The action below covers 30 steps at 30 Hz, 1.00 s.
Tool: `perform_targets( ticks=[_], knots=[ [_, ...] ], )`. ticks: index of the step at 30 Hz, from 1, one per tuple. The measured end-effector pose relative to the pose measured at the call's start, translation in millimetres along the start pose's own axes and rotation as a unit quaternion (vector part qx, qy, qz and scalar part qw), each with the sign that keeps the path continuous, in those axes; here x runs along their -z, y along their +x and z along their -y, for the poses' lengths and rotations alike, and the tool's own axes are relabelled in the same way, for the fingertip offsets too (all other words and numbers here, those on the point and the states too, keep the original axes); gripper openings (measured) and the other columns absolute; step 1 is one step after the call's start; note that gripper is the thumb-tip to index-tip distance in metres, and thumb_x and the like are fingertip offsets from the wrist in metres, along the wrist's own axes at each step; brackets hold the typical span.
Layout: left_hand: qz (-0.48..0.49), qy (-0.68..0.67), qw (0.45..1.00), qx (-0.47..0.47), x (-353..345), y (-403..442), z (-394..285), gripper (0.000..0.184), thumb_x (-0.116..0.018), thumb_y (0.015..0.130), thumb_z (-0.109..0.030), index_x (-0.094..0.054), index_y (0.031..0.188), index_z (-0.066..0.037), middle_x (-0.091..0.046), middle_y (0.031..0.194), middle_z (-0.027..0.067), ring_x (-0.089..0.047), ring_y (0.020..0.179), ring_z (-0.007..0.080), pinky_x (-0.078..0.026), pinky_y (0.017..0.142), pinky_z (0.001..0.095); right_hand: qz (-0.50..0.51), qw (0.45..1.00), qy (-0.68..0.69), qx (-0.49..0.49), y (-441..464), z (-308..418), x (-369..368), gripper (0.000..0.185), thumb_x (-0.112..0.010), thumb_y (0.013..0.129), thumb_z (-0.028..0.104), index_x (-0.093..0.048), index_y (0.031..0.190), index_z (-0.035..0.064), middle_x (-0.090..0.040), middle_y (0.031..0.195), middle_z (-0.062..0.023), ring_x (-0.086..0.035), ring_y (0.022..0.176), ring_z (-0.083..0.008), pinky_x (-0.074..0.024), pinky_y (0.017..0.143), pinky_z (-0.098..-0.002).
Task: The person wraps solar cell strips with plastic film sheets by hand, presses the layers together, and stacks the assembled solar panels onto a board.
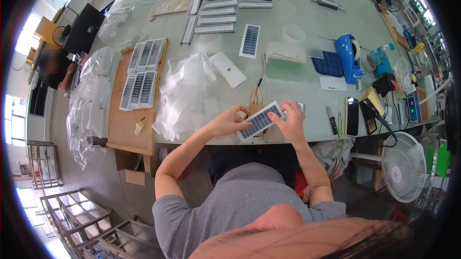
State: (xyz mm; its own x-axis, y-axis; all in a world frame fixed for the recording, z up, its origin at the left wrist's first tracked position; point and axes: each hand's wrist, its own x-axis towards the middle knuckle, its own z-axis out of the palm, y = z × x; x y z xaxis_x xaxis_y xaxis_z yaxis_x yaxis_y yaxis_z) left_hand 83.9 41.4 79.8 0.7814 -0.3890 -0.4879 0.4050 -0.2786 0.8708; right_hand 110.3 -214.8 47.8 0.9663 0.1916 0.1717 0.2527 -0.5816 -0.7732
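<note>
A small solar panel (260, 122) with a white border is held tilted at the table's front edge. My left hand (231, 120) pinches its left end between thumb and fingers. On its right end my right hand (290, 119) has closed, thumb on the dark face. Just behind the panel lie pliers (257, 96) with pale handles. Another solar panel (249, 41) lies flat farther back on the table. Left of my hands is a heap of white strips (185, 91), with a white card with a hole (228, 70) beside it.
A wooden board (129, 127) at the left bears several panels. On the right are a blue tape dispenser (348, 60), a phone (352, 117), a knife (332, 120) and a white fan (403, 167). A person (54, 69) sits at far left.
</note>
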Motion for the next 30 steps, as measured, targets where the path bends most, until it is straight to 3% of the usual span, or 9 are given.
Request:
perform_targets(
  ticks=[2, 8, 11, 14, 17, 20, 23, 26, 30],
  knots=[
    [-0.040, 0.030, 0.999, 0.019, -0.8, 4.4, 22.6, 0.051, -0.077, 0.088, -0.024, -0.050, 0.125, -0.002, -0.072, 0.083, 0.0073, -0.065, 0.075, 0.0104, -0.051, 0.062, 0.0270, 0.014, 0.998, -0.064, -0.015, -12.0, -11.9, -11.6, 0.034, -0.083, 0.077, 0.035, -0.062, 0.081, 0.0087, -0.061, 0.106, -0.0027, -0.053, 0.105, -0.0260, -0.0298, 0.093, -0.0461],
    [-0.056, 0.045, 0.996, 0.047, 5.4, 16.7, 42.6, 0.048, -0.082, 0.084, -0.025, -0.052, 0.115, -0.003, -0.071, 0.079, 0.0086, -0.066, 0.071, 0.0111, -0.050, 0.057, 0.0255, -0.001, 0.984, -0.175, 0.019, -20.9, -22.3, -22.7, 0.040, -0.083, 0.073, 0.047, -0.064, 0.083, 0.0126, -0.059, 0.104, -0.0003, -0.050, 0.105, -0.0273, -0.0293, 0.089, -0.0497],
    [-0.048, 0.042, 0.997, 0.049, 5.9, 15.1, 37.4, 0.051, -0.082, 0.083, -0.026, -0.054, 0.115, 0.001, -0.072, 0.081, 0.0127, -0.068, 0.074, 0.0170, -0.054, 0.061, 0.0293, 0.007, 0.980, -0.198, 0.014, -17.6, -13.1, -17.3, 0.043, -0.084, 0.073, 0.045, -0.063, 0.092, 0.0117, -0.060, 0.109, -0.0032, -0.051, 0.109, -0.0275, -0.0300, 0.089, -0.0481],
    [-0.040, 0.063, 0.997, 0.031, 8.5, 21.0, 47.8, 0.052, -0.083, 0.083, -0.027, -0.054, 0.115, 0.001, -0.072, 0.083, 0.0125, -0.068, 0.076, 0.0176, -0.054, 0.061, 0.0292, -0.009, 0.982, -0.186, 0.025, -14.4, -11.6, -17.2, 0.050, -0.085, 0.070, 0.044, -0.060, 0.103, 0.0159, -0.058, 0.109, -0.0015, -0.050, 0.107, -0.0283, -0.0296, 0.087, -0.0490],
    [-0.051, 0.053, 0.997, 0.026, 5.7, 19.9, 48.4, 0.046, -0.083, 0.084, -0.025, -0.054, 0.112, -0.003, -0.068, 0.082, 0.0060, -0.063, 0.075, 0.0104, -0.050, 0.060, 0.0258, -0.007, 0.983, -0.184, 0.029, -15.0, -12.2, -18.7, 0.054, -0.086, 0.069, 0.041, -0.057, 0.107, 0.0164, -0.057, 0.110, -0.0018, -0.050, 0.107, -0.0283, -0.0296, 0.086, -0.0483],
    [-0.056, 0.023, 0.998, 0.033, 2.7, 15.1, 51.7, 0.042, -0.081, 0.085, -0.023, -0.055, 0.111, -0.003, -0.069, 0.086, 0.0060, -0.063, 0.078, 0.0101, -0.051, 0.060, 0.0253, -0.002, 0.983, -0.178, 0.032, -17.7, -4.8, -17.7, 0.052, -0.085, 0.071, 0.039, -0.056, 0.106, 0.0146, -0.057, 0.109, -0.0032, -0.050, 0.109, -0.0293, -0.0298, 0.087, -0.0485],
    [-0.026, -0.043, 0.997, 0.056, 7.6, 9.0, 59.4, 0.044, -0.078, 0.087, -0.023, -0.058, 0.116, 0.003, -0.073, 0.094, 0.0124, -0.069, 0.083, 0.0167, -0.057, 0.068, 0.0285, -0.011, 0.984, -0.168, 0.050, -22.1, -3.4, -22.1, 0.051, -0.086, 0.070, 0.036, -0.056, 0.105, 0.0150, -0.056, 0.109, -0.0030, -0.050, 0.108, -0.0289, -0.0300, 0.086, -0.0479],
    [0.011, -0.059, 0.996, 0.072, 14.4, 3.3, 68.3, 0.041, -0.075, 0.090, -0.021, -0.061, 0.119, 0.004, -0.073, 0.100, 0.0106, -0.070, 0.087, 0.0151, -0.058, 0.071, 0.0268, -0.018, 0.986, -0.157, 0.053, -23.6, -4.7, -24.8, 0.050, -0.087, 0.069, 0.034, -0.055, 0.103, 0.0153, -0.055, 0.108, -0.0029, -0.050, 0.108, -0.0283, -0.0296, 0.085, -0.0474],
    [0.027, -0.086, 0.992, 0.083, 10.7, 0.8, 70.7, 0.031, -0.073, 0.093, -0.016, -0.064, 0.119, -0.001, -0.071, 0.100, 0.0018, -0.066, 0.087, 0.0068, -0.055, 0.070, 0.0197, -0.009, 0.986, -0.148, 0.071, -20.6, -2.7, -24.0, 0.046, -0.086, 0.070, 0.034, -0.058, 0.102, 0.0161, -0.055, 0.112, -0.0020, -0.049, 0.109, -0.0284, -0.0304, 0.088, -0.0467]
  ],
)
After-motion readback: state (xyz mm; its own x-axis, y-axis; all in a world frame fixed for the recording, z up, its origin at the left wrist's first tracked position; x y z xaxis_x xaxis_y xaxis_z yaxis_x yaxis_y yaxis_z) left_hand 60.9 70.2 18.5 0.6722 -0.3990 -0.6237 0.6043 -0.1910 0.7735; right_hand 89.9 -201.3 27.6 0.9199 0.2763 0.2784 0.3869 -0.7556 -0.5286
